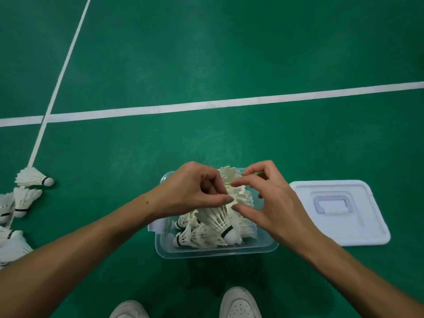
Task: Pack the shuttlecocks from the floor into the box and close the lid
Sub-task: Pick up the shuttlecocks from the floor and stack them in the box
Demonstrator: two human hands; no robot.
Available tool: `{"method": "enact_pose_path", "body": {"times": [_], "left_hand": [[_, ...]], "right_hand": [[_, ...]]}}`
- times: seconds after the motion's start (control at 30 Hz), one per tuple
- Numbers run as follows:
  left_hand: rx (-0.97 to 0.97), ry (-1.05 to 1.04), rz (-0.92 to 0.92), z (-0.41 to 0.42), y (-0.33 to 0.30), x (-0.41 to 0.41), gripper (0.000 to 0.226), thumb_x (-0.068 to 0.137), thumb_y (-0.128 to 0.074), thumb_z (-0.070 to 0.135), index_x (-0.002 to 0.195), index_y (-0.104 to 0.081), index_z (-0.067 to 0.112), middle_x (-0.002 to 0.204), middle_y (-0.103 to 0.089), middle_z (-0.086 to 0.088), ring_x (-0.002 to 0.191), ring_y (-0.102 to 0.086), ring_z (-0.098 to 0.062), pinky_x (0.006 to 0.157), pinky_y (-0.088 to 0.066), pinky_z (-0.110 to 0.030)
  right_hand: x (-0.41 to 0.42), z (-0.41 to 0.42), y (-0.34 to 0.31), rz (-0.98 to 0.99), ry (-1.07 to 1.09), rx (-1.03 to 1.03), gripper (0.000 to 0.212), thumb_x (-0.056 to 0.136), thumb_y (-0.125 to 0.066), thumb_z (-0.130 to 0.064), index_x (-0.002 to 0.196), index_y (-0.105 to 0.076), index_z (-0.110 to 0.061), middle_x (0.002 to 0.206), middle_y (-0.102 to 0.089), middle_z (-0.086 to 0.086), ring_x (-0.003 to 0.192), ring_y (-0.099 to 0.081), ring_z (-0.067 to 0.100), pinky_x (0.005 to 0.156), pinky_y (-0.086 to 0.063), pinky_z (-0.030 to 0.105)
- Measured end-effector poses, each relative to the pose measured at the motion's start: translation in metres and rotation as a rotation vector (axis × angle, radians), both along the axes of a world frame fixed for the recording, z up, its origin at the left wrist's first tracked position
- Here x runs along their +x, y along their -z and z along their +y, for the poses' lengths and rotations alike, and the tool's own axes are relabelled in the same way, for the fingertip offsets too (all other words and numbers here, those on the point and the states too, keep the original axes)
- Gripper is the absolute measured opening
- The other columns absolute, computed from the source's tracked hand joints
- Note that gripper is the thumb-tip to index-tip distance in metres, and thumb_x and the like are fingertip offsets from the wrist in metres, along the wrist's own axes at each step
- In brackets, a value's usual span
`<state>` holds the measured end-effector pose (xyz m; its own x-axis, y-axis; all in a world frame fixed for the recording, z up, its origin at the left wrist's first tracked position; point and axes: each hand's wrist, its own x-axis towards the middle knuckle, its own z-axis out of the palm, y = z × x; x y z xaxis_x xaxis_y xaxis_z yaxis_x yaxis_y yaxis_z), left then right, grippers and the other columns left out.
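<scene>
Box point(215, 251) is set on the floor point(229, 53), directly ahead of the shoes point(238, 304). Shuttlecocks point(202, 235) are piled in it. Lid point(339, 212) is laid flat just right of the box. Loose shuttlecocks point(23, 198) are scattered well left, near the line crossing point(44, 118).

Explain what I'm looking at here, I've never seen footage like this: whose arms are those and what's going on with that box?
This is one picture from a camera worn on a person's head, looking down at their own arms; there is no machine. They stand on a green court floor; their white shoes show at the bottom. The left hand and right hand together hold a stack of shuttlecocks over a clear plastic box, which already holds several. The box's white lid lies on the floor beside it, on the right. More loose shuttlecocks wait on the floor at the left.
</scene>
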<state>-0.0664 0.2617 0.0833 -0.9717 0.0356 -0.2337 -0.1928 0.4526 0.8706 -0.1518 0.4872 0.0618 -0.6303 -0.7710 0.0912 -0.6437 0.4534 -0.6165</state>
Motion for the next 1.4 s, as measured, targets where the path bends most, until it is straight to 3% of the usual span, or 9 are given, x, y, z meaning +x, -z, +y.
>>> {"method": "enact_pose_path", "body": {"times": [0.1,0.27,0.47,0.63,0.73,0.83,0.93,1.1,1.4], "left_hand": [[0.014,0.014,-0.021,0.005,0.001,-0.006,0.017,0.088,-0.085,0.027,0.087,-0.076,0.012,0.071,-0.077,0.003,0.059,-0.069,-0.008,0.056,-0.051,-0.024],[0.084,0.024,-0.03,0.013,0.001,-0.009,0.016,0.09,-0.084,0.027,0.092,-0.077,0.013,0.073,-0.077,-0.004,0.06,-0.064,-0.014,0.057,-0.05,-0.037],[0.092,0.007,0.036,0.002,-0.005,-0.001,0.029,0.09,-0.08,0.034,0.115,-0.069,0.023,0.073,-0.075,-0.006,0.061,-0.067,-0.028,0.062,-0.057,-0.047],[0.02,0.034,0.012,-0.01,0.007,0.012,0.027,0.09,-0.08,0.035,0.114,-0.07,0.027,0.07,-0.074,0.0,0.058,-0.062,-0.008,0.059,-0.05,-0.022],[-0.037,0.049,0.03,-0.013,0.013,0.018,0.026,0.089,-0.08,0.039,0.112,-0.071,0.028,0.068,-0.072,0.004,0.057,-0.059,-0.006,0.06,-0.047,-0.019],[-0.098,0.054,0.056,-0.014,0.018,0.02,0.024,0.089,-0.081,0.039,0.108,-0.073,0.026,0.067,-0.071,0.013,0.058,-0.062,-0.005,0.06,-0.046,-0.014],[-0.138,0.07,0.084,-0.013,0.021,0.021,0.022,0.089,-0.082,0.037,0.106,-0.075,0.025,0.065,-0.069,0.018,0.059,-0.064,-0.003,0.06,-0.044,-0.012],[-0.171,0.099,0.086,-0.01,0.027,0.022,0.023,0.09,-0.08,0.04,0.107,-0.075,0.026,0.068,-0.07,0.019,0.063,-0.066,-0.003,0.062,-0.044,-0.012],[-0.22,0.129,0.088,-0.003,0.026,0.02,0.026,0.09,-0.079,0.044,0.109,-0.074,0.027,0.068,-0.068,0.023,0.064,-0.064,0.001,0.062,-0.041,-0.009]], "right_hand": [[0.001,-0.002,0.007,0.097,-0.002,-0.013,0.031,0.084,-0.084,-0.036,0.112,-0.073,-0.028,0.121,-0.053,-0.008,0.104,-0.05,0.016,0.079,-0.053,0.036],[0.0,-0.003,0.016,0.241,-0.004,-0.058,0.016,0.087,-0.08,-0.028,0.1,-0.076,-0.02,0.098,-0.071,-0.012,0.099,-0.051,0.022,0.078,-0.051,0.039],[0.005,0.027,0.014,0.097,0.209,-0.102,0.017,0.086,-0.081,-0.035,0.099,-0.079,-0.023,0.092,-0.074,-0.014,0.091,-0.063,0.015,0.072,-0.058,0.044],[0.016,0.063,0.01,-0.13,0.364,-0.071,0.027,0.082,-0.076,-0.054,0.098,-0.079,-0.032,0.088,-0.075,-0.024,0.085,-0.071,0.002,0.075,-0.062,0.036],[0.023,0.072,0.008,-0.159,0.388,0.02,0.021,0.08,-0.078,-0.055,0.093,-0.076,-0.038,0.084,-0.073,-0.028,0.077,-0.07,0.001,0.069,-0.062,0.034],[0.032,0.07,0.007,-0.121,0.345,0.135,0.018,0.08,-0.081,-0.054,0.087,-0.072,-0.041,0.08,-0.07,-0.032,0.068,-0.063,-0.005,0.055,-0.049,0.024],[0.039,0.058,0.007,-0.09,0.265,0.233,0.018,0.083,-0.078,-0.057,0.088,-0.071,-0.041,0.081,-0.07,-0.032,0.071,-0.059,-0.016,0.056,-0.037,0.014],[0.044,0.044,0.019,-0.227,0.211,0.318,0.018,0.087,-0.077,-0.054,0.093,-0.073,-0.037,0.081,-0.072,-0.028,0.077,-0.067,-0.006,0.072,-0.057,0.029],[0.027,0.03,0.025,-0.497,0.139,0.444,0.028,0.085,-0.079,-0.051,0.086,-0.076,-0.023,0.08,-0.077,-0.014,0.077,-0.073,0.005,0.077,-0.063,0.043]]}}
